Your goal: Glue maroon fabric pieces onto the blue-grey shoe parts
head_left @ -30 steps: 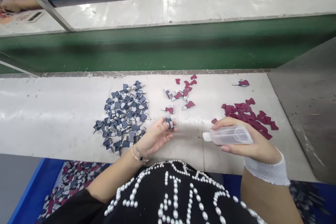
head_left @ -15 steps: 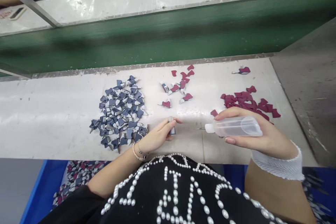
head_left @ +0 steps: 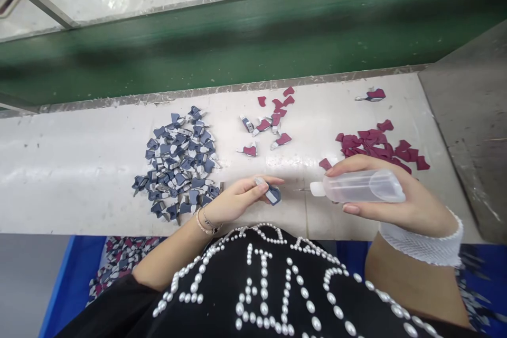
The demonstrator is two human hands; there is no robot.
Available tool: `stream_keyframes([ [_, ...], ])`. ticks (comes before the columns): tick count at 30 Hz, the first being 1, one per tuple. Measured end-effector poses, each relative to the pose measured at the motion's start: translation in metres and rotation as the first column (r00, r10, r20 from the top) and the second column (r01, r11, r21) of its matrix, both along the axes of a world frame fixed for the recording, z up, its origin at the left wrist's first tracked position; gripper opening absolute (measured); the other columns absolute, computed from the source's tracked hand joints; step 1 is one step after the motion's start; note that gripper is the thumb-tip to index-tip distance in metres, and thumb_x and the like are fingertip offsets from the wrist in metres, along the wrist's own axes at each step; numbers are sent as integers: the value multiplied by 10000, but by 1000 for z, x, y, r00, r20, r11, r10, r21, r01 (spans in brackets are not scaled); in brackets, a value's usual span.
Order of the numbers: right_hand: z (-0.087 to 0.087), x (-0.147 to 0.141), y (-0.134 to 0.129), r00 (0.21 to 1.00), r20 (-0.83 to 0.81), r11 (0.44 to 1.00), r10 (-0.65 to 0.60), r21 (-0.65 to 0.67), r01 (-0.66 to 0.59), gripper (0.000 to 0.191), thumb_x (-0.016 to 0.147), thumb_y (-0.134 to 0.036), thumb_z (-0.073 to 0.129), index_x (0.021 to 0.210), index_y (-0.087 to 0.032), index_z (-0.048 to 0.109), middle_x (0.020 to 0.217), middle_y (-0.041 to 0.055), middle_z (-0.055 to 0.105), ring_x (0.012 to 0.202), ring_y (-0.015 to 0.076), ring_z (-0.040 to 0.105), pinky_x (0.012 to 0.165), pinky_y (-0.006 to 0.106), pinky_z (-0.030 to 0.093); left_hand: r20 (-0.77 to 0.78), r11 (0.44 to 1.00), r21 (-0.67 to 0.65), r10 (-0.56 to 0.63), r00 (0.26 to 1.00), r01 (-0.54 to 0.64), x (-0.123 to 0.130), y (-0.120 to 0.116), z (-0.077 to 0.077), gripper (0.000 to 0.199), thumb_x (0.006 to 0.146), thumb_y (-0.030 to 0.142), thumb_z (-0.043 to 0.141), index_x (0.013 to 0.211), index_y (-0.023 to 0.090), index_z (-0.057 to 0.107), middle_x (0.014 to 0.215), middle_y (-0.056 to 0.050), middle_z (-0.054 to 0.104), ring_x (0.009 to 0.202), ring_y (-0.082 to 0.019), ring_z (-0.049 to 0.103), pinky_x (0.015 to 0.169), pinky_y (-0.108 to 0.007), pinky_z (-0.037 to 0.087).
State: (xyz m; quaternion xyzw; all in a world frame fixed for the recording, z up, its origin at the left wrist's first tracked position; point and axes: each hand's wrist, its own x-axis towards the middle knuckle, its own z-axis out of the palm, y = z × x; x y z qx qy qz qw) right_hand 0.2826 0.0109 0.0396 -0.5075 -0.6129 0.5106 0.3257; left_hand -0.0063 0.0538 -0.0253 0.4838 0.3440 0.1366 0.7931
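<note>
Between thumb and fingers, my left hand [head_left: 241, 196] pinches a small grey and dark blue plastic part [head_left: 272, 194]. My right hand [head_left: 412, 198] is wrapped round a clear squeeze bottle [head_left: 362, 186] lying sideways, its white cap and thin needle tip pointing left toward that part, with a gap between. Left of my left hand is a pile of blue-grey parts [head_left: 180, 163]. Beyond my right hand lies a heap of flat maroon pieces [head_left: 370, 143]. Between the heaps sit several parts with maroon pieces on them [head_left: 249, 150] and loose maroon pieces [head_left: 288, 100].
A single maroon-topped part [head_left: 375, 95] lies at the far right of the white table [head_left: 79, 169]. Behind the table runs a green conveyor belt [head_left: 237, 42]. A grey metal panel [head_left: 471, 127] bounds the right. Below the edge, a blue bin [head_left: 65, 280] holds many parts.
My left hand has turned the small part, so its dark blue body now shows beyond the fingers. The bottle stays in my right hand, at nearly the same spot. The view has shifted slightly.
</note>
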Motion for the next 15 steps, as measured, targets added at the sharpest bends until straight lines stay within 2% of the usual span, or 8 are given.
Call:
stream_keyframes([
  [3,2,-4,0,1000,-14,1000,1,22,-1,328,745,-260,819,1049,-301,702,895,17,685,719,152,659,580,223,527,74,998,-62,35,997,-30,3,-1,-3,363,934,441,599,1179,200,716,1340,-104,631,1148,-226,627,1006,-355,525],
  [6,3,-12,1,999,-26,999,31,10,-31,341,758,-260,818,1069,-324,695,886,-11,677,705,124,650,575,197,509,164,972,-219,123,979,-85,7,-3,-9,391,935,415,607,1263,208,658,1236,-115,676,1167,-246,635,979,-395,559],
  [8,4,-18,0,999,-18,999,46,-8,-46,345,758,-264,823,1068,-327,685,892,-25,672,704,110,641,572,186,496,202,961,-254,163,966,-109,10,-5,-10,373,928,391,628,1253,210,654,1177,-105,692,1126,-218,655,985,-367,551],
  [11,7,-26,-2,1000,-4,1000,-3,-27,3,297,765,-285,823,1004,-305,648,843,-43,661,671,97,625,544,175,477,212,972,-192,177,961,-137,12,-8,-6,376,809,255,780,1164,198,671,1127,-71,692,968,-138,670,896,-254,556],
  [13,11,-34,-4,998,43,999,-45,7,45,269,770,-305,817,950,-290,617,810,-50,648,650,97,613,520,178,465,152,982,-119,165,975,-148,12,-11,-1,415,723,177,841,1097,183,662,1009,-37,695,760,-77,634,708,-179,541],
  [15,14,-42,-6,994,97,997,-54,59,48,271,763,-311,816,911,-281,591,786,-50,632,619,104,601,492,195,459,90,988,-77,139,986,-132,12,-13,5,411,709,179,849,1061,175,636,834,6,670,592,-43,557,553,-147,474],
])
